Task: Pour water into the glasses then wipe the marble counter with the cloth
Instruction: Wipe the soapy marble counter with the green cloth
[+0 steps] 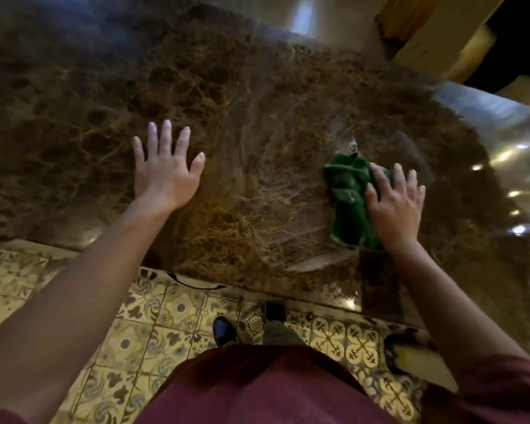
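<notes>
A brown veined marble counter [257, 117] fills the upper part of the head view. A crumpled green cloth [348, 194] lies on it at the right. My right hand [393, 203] presses flat on the cloth's right side, fingers spread and straight. My left hand [166, 166] rests flat on the bare marble to the left, fingers spread, well apart from the cloth. Thin wet streaks [276, 234] mark the marble between the two hands. No glasses or water container show in this view.
The counter's near edge [288, 292] runs across the lower middle, with patterned yellow floor tiles [153, 332] below it. My feet [224, 328] stand close to the counter. A yellow object [416, 359] sits low at the right. Bright reflections glare on the right marble [514, 194].
</notes>
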The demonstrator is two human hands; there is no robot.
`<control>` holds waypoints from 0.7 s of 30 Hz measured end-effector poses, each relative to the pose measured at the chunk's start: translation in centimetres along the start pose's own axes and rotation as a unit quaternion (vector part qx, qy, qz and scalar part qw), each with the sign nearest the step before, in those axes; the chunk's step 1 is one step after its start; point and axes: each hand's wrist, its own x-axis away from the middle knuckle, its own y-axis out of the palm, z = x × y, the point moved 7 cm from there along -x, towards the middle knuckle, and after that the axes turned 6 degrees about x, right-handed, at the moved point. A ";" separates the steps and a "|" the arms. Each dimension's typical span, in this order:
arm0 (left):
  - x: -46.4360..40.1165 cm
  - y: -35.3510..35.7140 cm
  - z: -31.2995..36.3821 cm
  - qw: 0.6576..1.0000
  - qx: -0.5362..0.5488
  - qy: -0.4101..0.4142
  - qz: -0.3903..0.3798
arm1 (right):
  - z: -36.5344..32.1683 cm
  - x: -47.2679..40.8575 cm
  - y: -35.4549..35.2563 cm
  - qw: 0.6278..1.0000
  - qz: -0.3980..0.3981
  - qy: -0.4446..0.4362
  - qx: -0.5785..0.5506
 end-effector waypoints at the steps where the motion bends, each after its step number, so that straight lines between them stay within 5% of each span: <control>1: 0.3 0.2 -0.1 1.000 -0.008 0.002 0.009 | 0.5 0.6 0.0 0.999 -0.007 0.040 -0.024; 4: 0.0 0.4 -0.1 1.000 -0.010 -0.006 0.021 | -3.1 5.2 0.4 0.998 0.002 0.038 -0.042; 11: -0.1 0.4 -0.2 1.000 -0.013 -0.010 0.027 | -19.2 8.1 2.5 0.973 -0.004 -0.231 -0.013; 13: -0.1 0.2 -0.2 1.000 -0.012 -0.005 0.028 | -16.2 4.6 1.9 0.981 -0.001 -0.196 0.004; 18: 0.0 0.3 0.0 0.999 -0.015 -0.011 0.031 | 0.1 0.9 -0.3 0.996 -0.010 0.092 0.017; 21: 0.1 0.2 0.4 0.999 -0.011 -0.010 0.040 | -4.8 4.5 0.5 0.998 -0.013 0.058 0.037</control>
